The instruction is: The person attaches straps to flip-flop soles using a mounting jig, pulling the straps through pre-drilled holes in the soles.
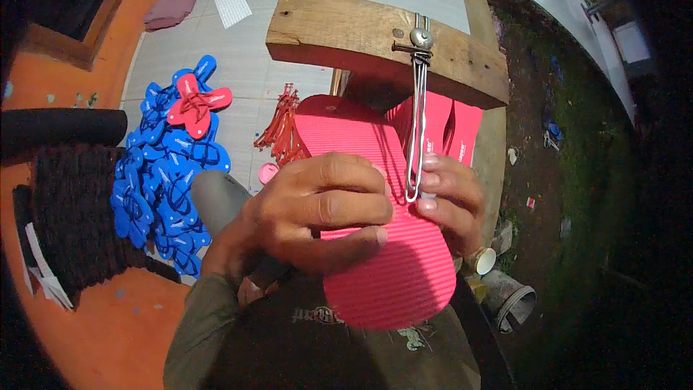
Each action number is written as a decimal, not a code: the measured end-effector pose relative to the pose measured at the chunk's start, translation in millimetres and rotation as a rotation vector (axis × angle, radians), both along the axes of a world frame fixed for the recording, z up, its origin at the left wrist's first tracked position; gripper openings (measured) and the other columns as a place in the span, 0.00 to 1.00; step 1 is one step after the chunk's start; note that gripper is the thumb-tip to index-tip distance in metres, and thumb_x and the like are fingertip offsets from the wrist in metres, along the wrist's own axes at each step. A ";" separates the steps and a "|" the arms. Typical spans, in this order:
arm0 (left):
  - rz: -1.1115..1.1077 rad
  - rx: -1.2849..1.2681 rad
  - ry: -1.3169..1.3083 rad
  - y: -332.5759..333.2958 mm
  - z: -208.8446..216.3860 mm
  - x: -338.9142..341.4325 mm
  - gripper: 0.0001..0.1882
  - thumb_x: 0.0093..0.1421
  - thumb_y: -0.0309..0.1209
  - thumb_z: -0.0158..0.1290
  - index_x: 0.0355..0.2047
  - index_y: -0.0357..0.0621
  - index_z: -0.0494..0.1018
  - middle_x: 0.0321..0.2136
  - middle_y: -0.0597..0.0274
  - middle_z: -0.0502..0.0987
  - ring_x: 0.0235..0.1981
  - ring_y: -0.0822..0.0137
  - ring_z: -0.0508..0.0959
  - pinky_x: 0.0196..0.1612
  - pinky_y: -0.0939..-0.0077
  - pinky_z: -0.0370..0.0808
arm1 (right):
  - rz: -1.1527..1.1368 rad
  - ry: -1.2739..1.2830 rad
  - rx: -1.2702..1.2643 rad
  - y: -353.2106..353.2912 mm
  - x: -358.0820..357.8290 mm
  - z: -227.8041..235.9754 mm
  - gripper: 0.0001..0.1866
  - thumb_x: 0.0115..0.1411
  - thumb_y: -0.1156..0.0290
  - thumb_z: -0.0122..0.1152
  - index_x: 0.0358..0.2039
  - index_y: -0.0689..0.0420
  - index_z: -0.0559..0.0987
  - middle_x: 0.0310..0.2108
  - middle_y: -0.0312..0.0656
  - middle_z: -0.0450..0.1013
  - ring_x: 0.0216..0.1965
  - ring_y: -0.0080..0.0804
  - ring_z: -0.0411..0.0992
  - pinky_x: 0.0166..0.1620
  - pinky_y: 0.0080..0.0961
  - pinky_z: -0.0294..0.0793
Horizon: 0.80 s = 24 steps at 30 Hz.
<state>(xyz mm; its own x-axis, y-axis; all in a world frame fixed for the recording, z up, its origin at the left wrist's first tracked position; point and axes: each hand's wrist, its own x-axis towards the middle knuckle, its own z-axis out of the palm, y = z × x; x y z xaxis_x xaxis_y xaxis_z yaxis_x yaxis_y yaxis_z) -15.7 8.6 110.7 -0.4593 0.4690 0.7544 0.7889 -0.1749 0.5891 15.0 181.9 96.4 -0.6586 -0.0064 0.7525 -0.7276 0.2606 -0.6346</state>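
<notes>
A pink ribbed flip-flop sole is held tilted in front of my body, its underside facing up. My left hand is closed on the sole's left edge, knuckles up, with the fingers curled over its middle. On the opposite edge my right hand is closed around the sole, fingertips beside the looped end of a metal wire hook. That hook hangs from a bolt and nail on a wooden beam, and its loop lies against the sole. Whether the wire passes through the sole is hidden.
Red straps lie on the tiles left of the sole. Farther left is a heap of blue flip-flops with a red pair on top. More pink soles stand under the beam. A bucket sits at lower right.
</notes>
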 end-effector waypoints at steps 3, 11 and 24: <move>0.027 -0.020 -0.029 0.7 0.0 -4.9 0.09 0.49 0.28 0.53 0.30 0.39 0.67 0.28 0.54 0.72 0.31 0.55 0.74 0.35 0.57 0.73 | 0.010 -0.060 -0.029 -2.1 -3.2 4.4 0.11 0.42 0.69 0.64 0.27 0.55 0.76 0.31 0.40 0.71 0.37 0.38 0.71 0.40 0.32 0.72; 0.145 -0.043 -0.257 1.8 9.0 -6.0 0.14 0.43 0.26 0.56 0.31 0.35 0.68 0.27 0.54 0.72 0.29 0.57 0.74 0.32 0.69 0.72 | 0.047 -0.316 -0.121 1.7 -0.1 23.8 0.11 0.42 0.72 0.66 0.27 0.60 0.75 0.30 0.44 0.70 0.36 0.35 0.71 0.41 0.30 0.71; 0.502 -0.164 -0.537 10.7 17.3 23.8 0.25 0.51 0.31 0.56 0.46 0.36 0.60 0.38 0.58 0.71 0.39 0.67 0.72 0.44 0.76 0.67 | -0.018 -0.403 -0.087 -3.6 4.1 10.9 0.12 0.52 0.70 0.60 0.34 0.62 0.71 0.27 0.36 0.69 0.28 0.22 0.67 0.31 0.17 0.66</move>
<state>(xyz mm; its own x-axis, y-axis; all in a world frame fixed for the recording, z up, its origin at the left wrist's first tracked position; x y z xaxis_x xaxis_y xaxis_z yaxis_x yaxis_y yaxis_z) 8.0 19.3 127.9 -0.9324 0.1934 0.3053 0.3480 0.2527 0.9028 19.1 178.3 107.3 -0.9003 0.0599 0.4311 -0.4117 0.2036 -0.8883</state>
